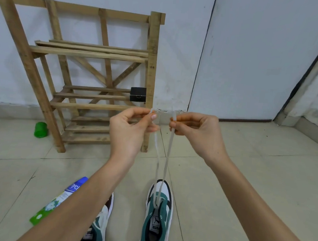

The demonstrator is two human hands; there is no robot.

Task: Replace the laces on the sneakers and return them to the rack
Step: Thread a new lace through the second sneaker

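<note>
Starting with the big stuff: pale tiled floor (245,164) runs up to a white wall (253,51), and a wooden rack (95,55) stands against that wall on the left.

Next down, 2 green, white and black sneakers sit on the floor near the bottom edge, toes pointing toward the rack and well apart from it. The right sneaker (157,220) is in plain sight between the forearms. The left sneaker (100,221) is partly hidden under the left forearm.

Both hands are raised in front of the rack's right leg, close together but not touching. The left hand (129,129) has its grip pinched on 1 end of the white lace (168,155), and the right hand (197,132) pinches the other end the same way, thumb against fingers. The 2 strands drop from the hands, come together and go into the eyelets nearest the right sneaker's toe; the eyelets above those look unlaced.

Smaller bits: a green and white bottle (58,201) with a blue top lies on the floor just left of the left forearm, a green cup (40,130) sits by the rack's front left leg, and a little black box (137,94) rests at the right end of a lower shelf.
</note>
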